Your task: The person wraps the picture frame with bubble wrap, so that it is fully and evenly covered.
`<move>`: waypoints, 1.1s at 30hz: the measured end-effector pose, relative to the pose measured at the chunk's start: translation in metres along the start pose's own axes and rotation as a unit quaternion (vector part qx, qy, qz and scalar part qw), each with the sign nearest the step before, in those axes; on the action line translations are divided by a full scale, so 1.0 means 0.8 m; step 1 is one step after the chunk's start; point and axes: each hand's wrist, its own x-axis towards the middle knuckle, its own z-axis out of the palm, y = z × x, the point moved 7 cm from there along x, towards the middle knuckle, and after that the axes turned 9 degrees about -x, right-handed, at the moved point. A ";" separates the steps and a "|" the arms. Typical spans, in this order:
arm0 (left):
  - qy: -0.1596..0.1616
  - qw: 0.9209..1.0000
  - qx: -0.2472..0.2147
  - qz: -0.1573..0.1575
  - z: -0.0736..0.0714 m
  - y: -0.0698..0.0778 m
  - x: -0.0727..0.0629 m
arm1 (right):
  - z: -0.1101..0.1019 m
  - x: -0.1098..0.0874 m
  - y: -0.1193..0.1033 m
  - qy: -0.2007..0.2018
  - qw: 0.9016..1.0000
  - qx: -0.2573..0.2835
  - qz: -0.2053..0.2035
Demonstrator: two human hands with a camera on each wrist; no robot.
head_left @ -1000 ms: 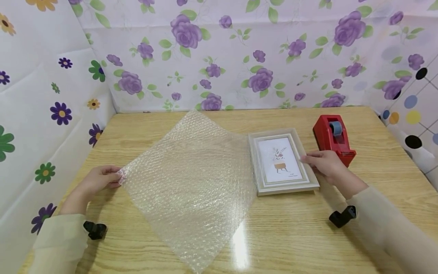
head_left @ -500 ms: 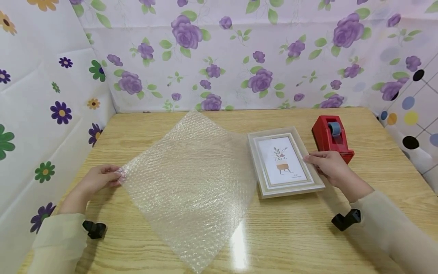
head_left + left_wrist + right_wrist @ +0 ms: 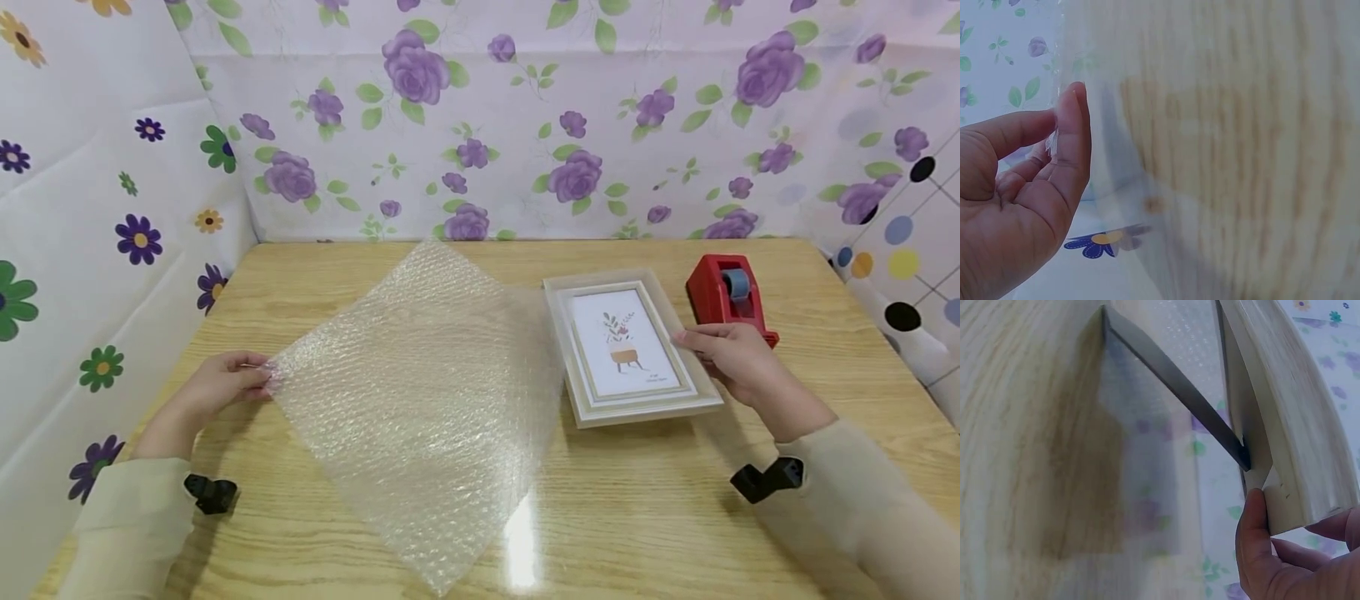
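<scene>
My left hand (image 3: 217, 386) pinches the left corner of a clear bubble wrap sheet (image 3: 420, 392), which lies like a diamond over the table. In the left wrist view, thumb and fingers meet at the edge of the bubble wrap (image 3: 1210, 156). My right hand (image 3: 738, 367) grips the right edge of a pale picture frame (image 3: 633, 414) with a potted-plant print, tilted and raised off the table. From the right wrist view, the picture frame (image 3: 1300, 425) shows its edge and back, with a dark easel leg (image 3: 1175, 387) swung out towards the tabletop. The frame's left side overlaps the sheet's right corner.
A red tape dispenser (image 3: 727, 292) stands just beyond my right hand. The wooden table (image 3: 645, 517) ends at a purple-flowered cloth (image 3: 510, 125) behind, with patterned sheets hanging at both sides. Light glares on the tabletop near the front.
My right hand has lifted the picture frame from the table and moved it slightly to the right, tilting it. The left hand stays at the bubble wrap's corner.
</scene>
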 end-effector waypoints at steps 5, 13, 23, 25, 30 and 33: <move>-0.011 1.000 -0.016 -0.009 0.004 -0.002 0.001 | -0.008 -0.005 -0.005 0.005 1.000 0.003 -0.006; -0.016 1.000 -0.017 -0.004 0.014 0.010 0.004 | -0.022 -0.010 -0.008 -0.003 0.999 0.043 -0.008; -0.023 0.999 -0.030 0.001 0.022 0.012 0.008 | -0.031 -0.017 -0.019 -0.025 0.999 0.039 0.007; -0.023 0.999 -0.031 0.002 0.024 0.013 0.009 | -0.032 -0.019 -0.021 -0.034 0.998 0.048 0.007; -0.023 0.999 -0.033 -0.005 0.028 0.017 0.010 | -0.032 -0.025 -0.028 -0.046 0.998 0.051 0.012; -0.025 0.999 -0.037 -0.007 0.032 0.019 0.012 | -0.033 -0.029 -0.032 -0.046 0.998 0.052 0.011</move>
